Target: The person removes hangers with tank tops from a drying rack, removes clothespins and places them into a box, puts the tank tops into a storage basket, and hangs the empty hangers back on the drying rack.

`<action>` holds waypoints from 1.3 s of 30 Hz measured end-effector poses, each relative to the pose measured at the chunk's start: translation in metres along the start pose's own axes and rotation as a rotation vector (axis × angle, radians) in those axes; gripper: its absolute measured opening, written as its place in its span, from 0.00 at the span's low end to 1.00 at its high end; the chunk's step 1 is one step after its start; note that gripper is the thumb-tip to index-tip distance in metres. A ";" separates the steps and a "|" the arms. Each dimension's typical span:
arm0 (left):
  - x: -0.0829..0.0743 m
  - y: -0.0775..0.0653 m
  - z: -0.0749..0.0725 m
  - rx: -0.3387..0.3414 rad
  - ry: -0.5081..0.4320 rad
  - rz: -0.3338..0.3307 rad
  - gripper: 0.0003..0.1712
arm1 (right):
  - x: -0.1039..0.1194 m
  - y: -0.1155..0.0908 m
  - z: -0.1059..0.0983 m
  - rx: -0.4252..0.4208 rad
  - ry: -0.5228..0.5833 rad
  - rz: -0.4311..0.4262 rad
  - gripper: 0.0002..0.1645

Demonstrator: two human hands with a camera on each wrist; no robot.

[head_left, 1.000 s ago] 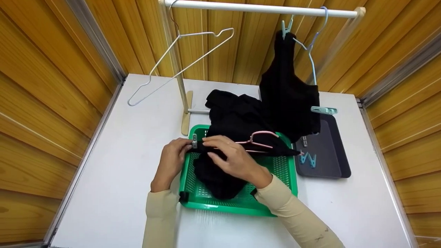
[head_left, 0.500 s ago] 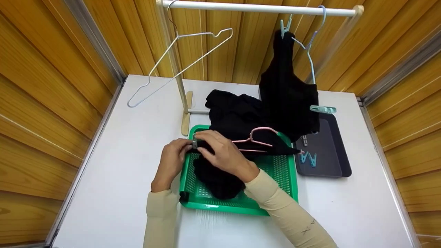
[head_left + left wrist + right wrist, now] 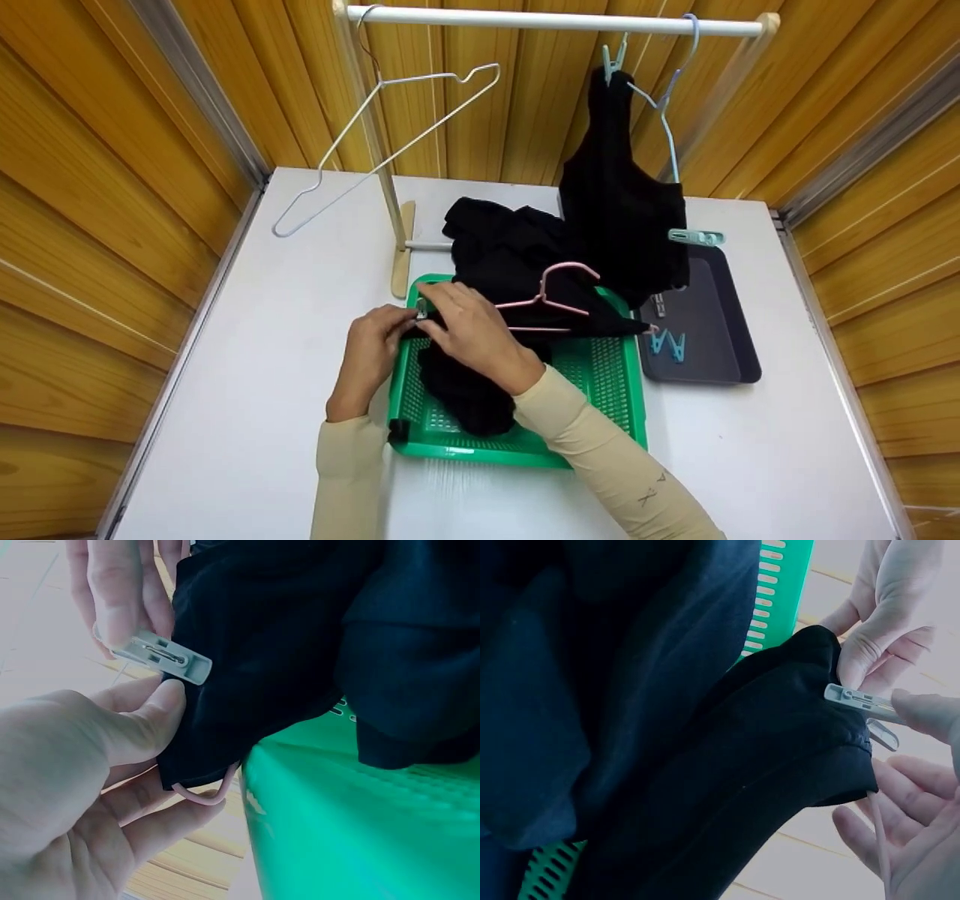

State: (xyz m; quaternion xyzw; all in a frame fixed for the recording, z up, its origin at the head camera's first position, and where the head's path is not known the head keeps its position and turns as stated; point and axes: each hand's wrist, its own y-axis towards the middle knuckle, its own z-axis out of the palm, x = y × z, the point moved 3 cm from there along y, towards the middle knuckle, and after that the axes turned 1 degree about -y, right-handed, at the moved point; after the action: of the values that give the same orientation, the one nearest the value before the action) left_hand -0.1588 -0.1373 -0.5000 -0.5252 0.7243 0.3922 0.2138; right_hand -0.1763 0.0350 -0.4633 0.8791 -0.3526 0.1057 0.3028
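A black garment (image 3: 262,652) is draped on a pink hanger (image 3: 541,298) above the green basket (image 3: 480,453). My left hand (image 3: 365,356) pinches the garment's left edge between thumb and finger, where the hanger's pink end pokes out in the left wrist view. Clipped over that edge, right beside the left thumb, is a grey clothespin (image 3: 176,658). My right hand (image 3: 476,330) reaches across from the right and holds the clothespin by its handles, the thumb (image 3: 926,712) lying on one of them. Palm and curled fingers partly hide the hanger in the head view.
More black cloth (image 3: 472,397) lies in the basket and behind it. Overhead, a white rail (image 3: 540,20) carries a bare white hanger (image 3: 390,157) and a blue hanger (image 3: 670,135) with a pegged black top (image 3: 622,195). A dark tray (image 3: 712,330) holds several clothespins.
My right hand has moved left, from over the garment onto the clothespin. The pink hanger's hook has tipped upward. My left hand keeps its place at the garment's edge.
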 end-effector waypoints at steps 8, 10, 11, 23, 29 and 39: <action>-0.001 -0.001 0.000 -0.025 -0.008 -0.022 0.08 | -0.001 0.000 0.001 -0.030 0.070 -0.002 0.15; -0.002 -0.001 0.000 -0.034 -0.004 -0.033 0.07 | -0.002 -0.002 0.002 -0.051 0.116 -0.011 0.13; -0.003 -0.001 0.000 -0.037 -0.005 -0.040 0.06 | -0.003 -0.002 0.002 -0.062 0.137 -0.014 0.12; -0.003 -0.001 -0.001 -0.050 -0.015 -0.064 0.04 | -0.009 -0.007 -0.002 -0.173 0.289 0.025 0.05; -0.002 0.000 0.000 -0.042 0.000 -0.087 0.03 | -0.013 -0.012 -0.018 -0.276 0.382 0.068 0.06; -0.004 -0.002 0.000 -0.046 -0.014 -0.092 0.02 | -0.023 -0.033 -0.035 -0.271 0.411 0.132 0.07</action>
State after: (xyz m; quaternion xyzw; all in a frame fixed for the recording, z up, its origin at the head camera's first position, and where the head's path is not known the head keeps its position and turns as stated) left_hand -0.1561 -0.1354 -0.4979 -0.5599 0.6887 0.4021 0.2246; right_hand -0.1694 0.0877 -0.4598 0.7656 -0.3513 0.2533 0.4757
